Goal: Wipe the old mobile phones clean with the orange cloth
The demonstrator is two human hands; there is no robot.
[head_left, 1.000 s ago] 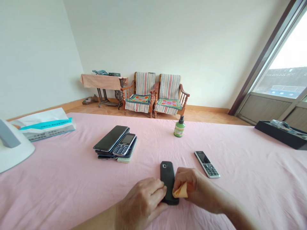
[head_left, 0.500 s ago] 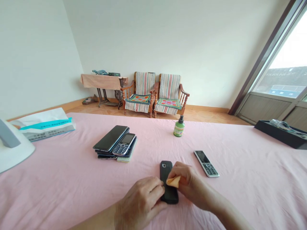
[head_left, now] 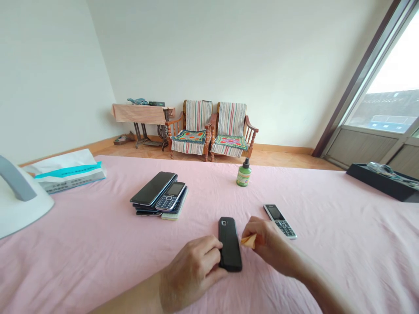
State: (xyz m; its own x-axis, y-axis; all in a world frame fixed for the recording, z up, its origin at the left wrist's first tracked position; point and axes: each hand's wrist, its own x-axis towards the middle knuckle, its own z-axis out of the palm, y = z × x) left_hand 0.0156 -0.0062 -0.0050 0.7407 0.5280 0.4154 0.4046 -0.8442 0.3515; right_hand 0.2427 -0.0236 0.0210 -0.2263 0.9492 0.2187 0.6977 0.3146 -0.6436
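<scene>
A black phone (head_left: 231, 246) lies back side up on the pink cloth, its small camera window at the far end. My left hand (head_left: 193, 270) grips its left edge and near left corner with the fingers and thumb. Just right of the phone, my right hand (head_left: 266, 244) pinches a folded orange-yellow cloth (head_left: 249, 241), which hangs by the phone's right edge. Beyond my right hand lies a silver-edged keypad phone (head_left: 280, 221), face up and partly covered by the hand.
Several stacked phones (head_left: 153, 189) lie left of centre. A green bottle (head_left: 243, 174) stands farther back. At the left are a tissue pack (head_left: 70, 174) and a white appliance (head_left: 22, 209); a black box (head_left: 379, 181) holds clutter at the right. Two chairs (head_left: 212, 131) stand beyond.
My right hand has moved right with the cloth, off the back of the black phone to beside it. My left hand still holds the phone's left side.
</scene>
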